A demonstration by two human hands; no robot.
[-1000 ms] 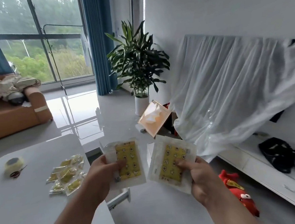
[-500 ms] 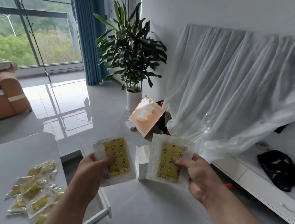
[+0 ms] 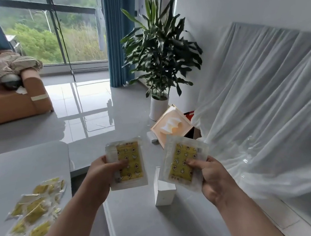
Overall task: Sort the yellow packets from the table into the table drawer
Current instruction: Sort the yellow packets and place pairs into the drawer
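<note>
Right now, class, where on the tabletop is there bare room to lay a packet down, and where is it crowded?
Free: the table beyond the pile of yellow packets, up to its rounded far corner. Crowded: the near part, where the pile lies close to the table's right edge.

1. Here's the left packet point(image 3: 129, 162): its yellow panel shows small star, moon and flower figures. There's a tiny dark line of print at the panel's top edge, too small to read.
2. Over to the right packet point(image 3: 184, 162): it has the same figures. A small reddish line of print sits at the panel's lower edge, and it's also too small to read.
3. The pile point(image 3: 33, 207) is yellow and blurred, with nothing legible on it.
4. The box point(image 3: 164, 193) is white, with one tiny dark speck and no readable text.
</note>
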